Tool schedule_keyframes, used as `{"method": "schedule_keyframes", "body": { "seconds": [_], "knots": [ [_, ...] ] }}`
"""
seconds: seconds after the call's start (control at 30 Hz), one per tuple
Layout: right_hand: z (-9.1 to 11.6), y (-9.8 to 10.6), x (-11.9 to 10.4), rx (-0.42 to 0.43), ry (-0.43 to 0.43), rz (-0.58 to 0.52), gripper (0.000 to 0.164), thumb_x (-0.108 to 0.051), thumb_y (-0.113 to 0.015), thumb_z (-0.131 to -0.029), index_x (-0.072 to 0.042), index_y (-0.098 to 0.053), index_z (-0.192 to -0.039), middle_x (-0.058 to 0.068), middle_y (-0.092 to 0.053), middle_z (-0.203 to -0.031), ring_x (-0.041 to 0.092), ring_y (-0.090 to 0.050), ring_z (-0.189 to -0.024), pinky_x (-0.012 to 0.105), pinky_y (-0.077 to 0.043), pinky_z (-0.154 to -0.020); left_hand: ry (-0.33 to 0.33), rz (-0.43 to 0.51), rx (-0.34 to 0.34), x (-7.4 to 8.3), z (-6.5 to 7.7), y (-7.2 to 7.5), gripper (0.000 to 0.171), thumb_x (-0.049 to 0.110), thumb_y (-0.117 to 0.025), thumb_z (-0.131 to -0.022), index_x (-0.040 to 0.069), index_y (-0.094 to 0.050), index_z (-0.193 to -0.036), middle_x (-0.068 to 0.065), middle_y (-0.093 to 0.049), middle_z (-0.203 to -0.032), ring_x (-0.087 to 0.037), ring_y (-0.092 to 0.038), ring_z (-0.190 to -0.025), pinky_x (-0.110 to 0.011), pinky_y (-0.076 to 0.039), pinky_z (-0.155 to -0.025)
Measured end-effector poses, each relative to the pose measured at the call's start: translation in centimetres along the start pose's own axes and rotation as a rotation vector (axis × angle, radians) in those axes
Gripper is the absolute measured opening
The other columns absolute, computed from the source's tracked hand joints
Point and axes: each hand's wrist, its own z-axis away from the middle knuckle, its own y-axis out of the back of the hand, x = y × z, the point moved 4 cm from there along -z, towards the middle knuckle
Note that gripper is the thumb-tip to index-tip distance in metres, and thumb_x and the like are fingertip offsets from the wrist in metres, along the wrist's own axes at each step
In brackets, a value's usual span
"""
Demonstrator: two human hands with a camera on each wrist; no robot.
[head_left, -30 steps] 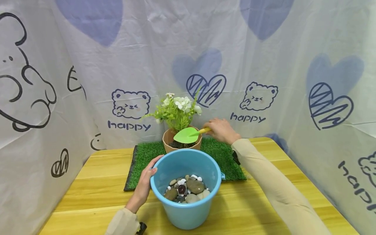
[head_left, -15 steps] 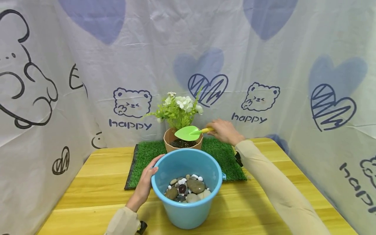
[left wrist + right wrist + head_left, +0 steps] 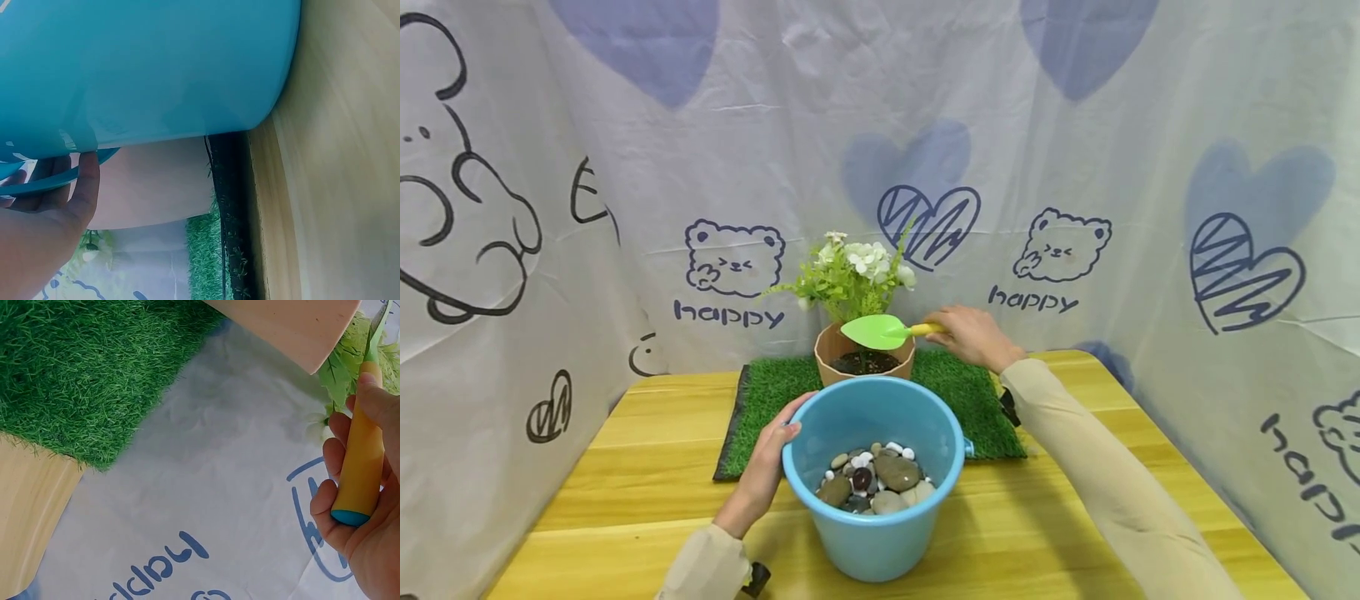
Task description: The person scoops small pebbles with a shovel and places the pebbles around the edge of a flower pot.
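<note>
Left hand (image 3: 763,467) grips bucket (image 3: 876,546); right hand (image 3: 973,337) grips trowel (image 3: 876,332) at pot (image 3: 828,348) near desk's (image 3: 647,442) back edge. Seemingly trowel-work; next likely needs steady tilt.

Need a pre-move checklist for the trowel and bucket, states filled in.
1. Right hand gripping the trowel handle: ok, fingers curled round it.
2. Left hand steadying the bucket: ok, holding its rim.
3. Bucket upright on the table: ok.
4. Pot standing on the grass mat: ok.
5. Trowel blade clear of the plant: cannot tell; they overlap in the head view.
6. Blade at the stones: not ok, if scooping comes next; it is raised beyond the bucket, by the plant.
</note>
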Motion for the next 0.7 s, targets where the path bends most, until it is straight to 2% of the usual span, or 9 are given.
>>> {"method": "schedule_keyframes", "body": {
  "seconds": [0.17,0.4,0.7],
  "knots": [
    [0.2,0.2,0.2,-0.006,-0.003,-0.006,0.034,-0.036,-0.059,-0.096,-0.016,-0.067,-0.122,0.004,-0.068,-0.106,0.021,-0.063,-0.091,0.041,-0.052,-0.08,0.025,-0.027,0.0,0.0,0.1,0.1,0.051,0.03,-0.035,-0.1,0.014,-0.042,-0.148,-0.019,-0.049,-0.145,-0.044,-0.055,-0.121,-0.051,-0.051,-0.091],
    [0.7,0.9,0.2,0.004,0.003,-0.01,0.034,-0.037,-0.059,-0.097,-0.016,-0.067,-0.122,0.003,-0.067,-0.104,0.02,-0.062,-0.088,0.039,-0.052,-0.078,0.023,-0.036,0.006,-0.1,0.1,0.0,0.052,0.03,-0.034,-0.1,0.011,-0.043,-0.147,-0.023,-0.052,-0.14,-0.047,-0.057,-0.118,-0.054,-0.052,-0.089],
    [1.5,1.7,-0.8,-0.001,0.047,-0.051,0.035,-0.037,-0.06,-0.096,-0.015,-0.066,-0.123,0.003,-0.069,-0.107,0.018,-0.062,-0.087,0.037,-0.052,-0.077,0.019,-0.039,0.018,-0.1,0.2,-0.1,0.052,0.03,-0.034,-0.099,0.011,-0.044,-0.147,-0.022,-0.052,-0.14,-0.045,-0.057,-0.119,-0.053,-0.052,-0.089]
  ]
}}
